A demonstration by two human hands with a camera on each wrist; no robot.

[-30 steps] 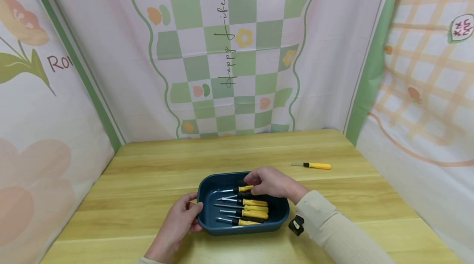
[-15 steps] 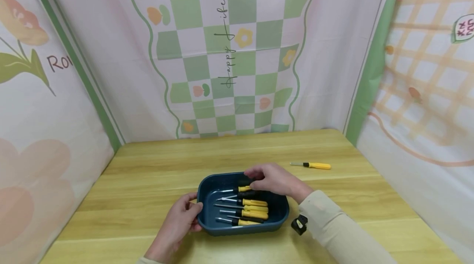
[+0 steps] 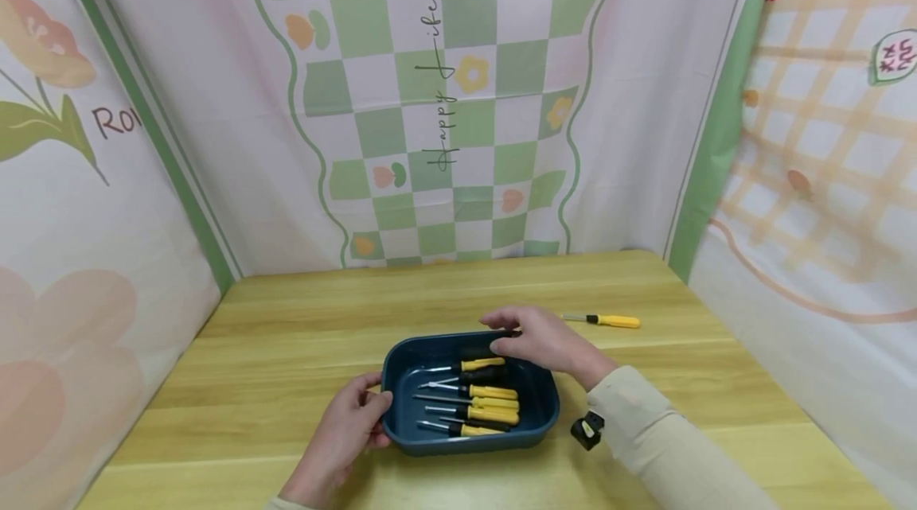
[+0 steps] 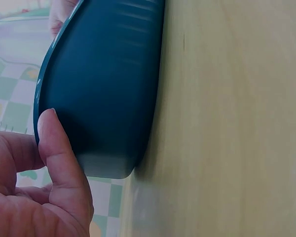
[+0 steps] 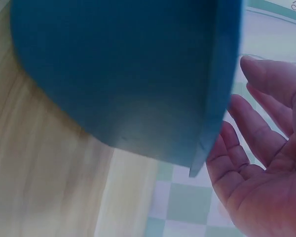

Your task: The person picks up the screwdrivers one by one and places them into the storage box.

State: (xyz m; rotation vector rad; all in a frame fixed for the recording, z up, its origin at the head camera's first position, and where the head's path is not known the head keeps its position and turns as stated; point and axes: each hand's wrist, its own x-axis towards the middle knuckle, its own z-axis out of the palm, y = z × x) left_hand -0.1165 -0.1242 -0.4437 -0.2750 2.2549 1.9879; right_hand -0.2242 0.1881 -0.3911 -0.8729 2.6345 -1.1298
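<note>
A dark blue plastic box (image 3: 473, 446) sits on the table, holding several screwdrivers (image 3: 494, 414) with yellow or black handles, laid side by side with their shafts to the left. My left hand (image 3: 353, 418) grips the box's left end, thumb at the rim; the left wrist view shows that thumb (image 4: 56, 143) along the blue wall. Over the box's back right rim is my right hand (image 3: 540, 339), fingers loosely bent. In the right wrist view the right hand (image 5: 261, 153) shows nothing between thumb and fingers, beside the blue rim (image 5: 219, 108).
One yellow-handled screwdriver (image 3: 618, 321) lies on the table (image 3: 301, 327), behind and right of the box. A small black device (image 3: 587, 430) hangs at the right sleeve (image 3: 645, 414). Printed curtains (image 3: 466, 136) surround the table at the back and sides.
My right hand has drawn back and to the right from the rearmost screwdrivers to the box's rim, uncovering their handles. The left hand and the box have stayed put.
</note>
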